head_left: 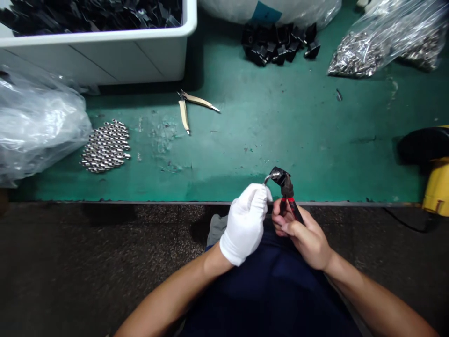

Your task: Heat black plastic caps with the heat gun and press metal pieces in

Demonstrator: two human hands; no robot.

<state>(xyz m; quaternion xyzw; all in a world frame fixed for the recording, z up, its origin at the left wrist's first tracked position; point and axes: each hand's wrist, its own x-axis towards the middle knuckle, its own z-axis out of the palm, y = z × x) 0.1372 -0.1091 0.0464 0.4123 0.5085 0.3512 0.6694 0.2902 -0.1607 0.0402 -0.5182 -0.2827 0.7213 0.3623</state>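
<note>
My left hand (pixel 245 222), in a white glove, is closed at the table's front edge. Its fingertips grip a bent metal rod (pixel 268 178), perhaps a hex key, whose far end meets a small black part (pixel 278 173) with a silver metal piece in it. Bare and closed, my right hand (pixel 305 234) holds pliers (pixel 290 199) with red and black handles. The jaws of the pliers are at the black part, just above the table edge. Exactly how the jaws grip it is too small to make out.
Cream-handled nippers (pixel 185 105) lie spread on the green table (pixel 224 150). Small metal cylinders (pixel 107 146) sit in rows at left, beside a plastic bag (pixel 38 126). Behind stand a white bin (pixel 140 58), several black parts (pixel 280 42) and bagged metal pieces (pixel 361 54). A yellow-black tool (pixel 437 187) is at right.
</note>
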